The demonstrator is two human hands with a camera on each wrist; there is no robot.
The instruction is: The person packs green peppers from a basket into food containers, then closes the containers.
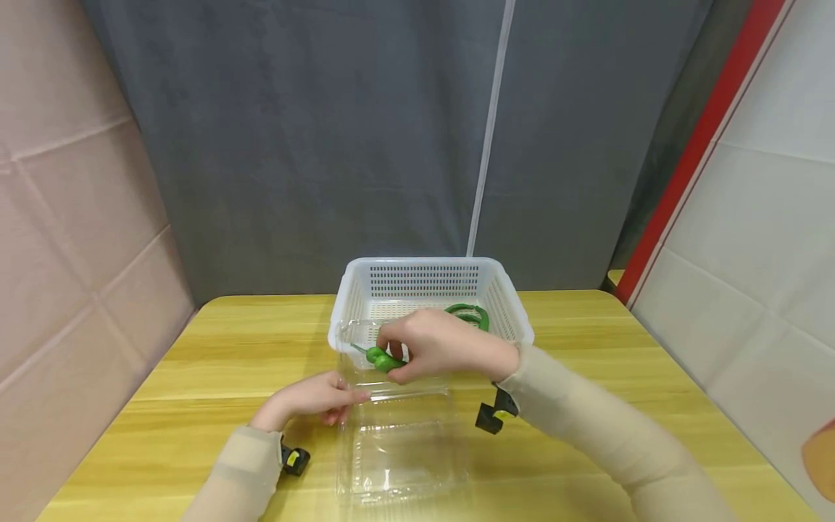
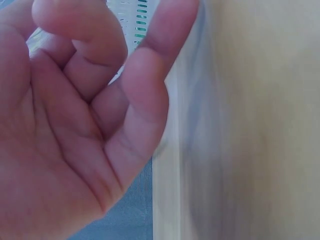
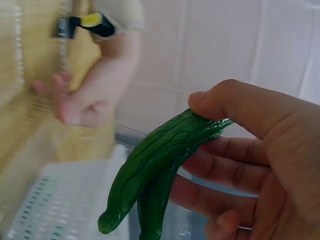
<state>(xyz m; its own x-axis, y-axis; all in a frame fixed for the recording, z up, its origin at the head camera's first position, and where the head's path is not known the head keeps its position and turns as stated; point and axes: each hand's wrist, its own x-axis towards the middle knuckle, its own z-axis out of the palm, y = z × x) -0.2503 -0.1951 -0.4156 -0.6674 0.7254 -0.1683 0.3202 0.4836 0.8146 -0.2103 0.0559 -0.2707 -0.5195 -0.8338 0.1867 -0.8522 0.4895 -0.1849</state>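
Observation:
In the head view, my right hand (image 1: 433, 344) pinches green chili peppers (image 1: 385, 360) over the far half of an opened clear plastic clamshell box (image 1: 407, 453). The right wrist view shows two long, wrinkled peppers (image 3: 155, 155) hanging between the thumb and fingers of that hand (image 3: 270, 150). My left hand (image 1: 320, 397) holds the left edge of the box near its hinge, one finger lying across the plastic. Its curled fingers fill the left wrist view (image 2: 95, 100), where the grip on the edge is hidden. More green peppers (image 1: 479, 317) lie in the white basket (image 1: 424, 263).
The white slotted basket stands behind the box, whose far half overlaps its front rim. Under both is a yellow wooden table (image 1: 248, 341). A grey curtain (image 1: 313, 145) hangs at the back, with pale walls on both sides.

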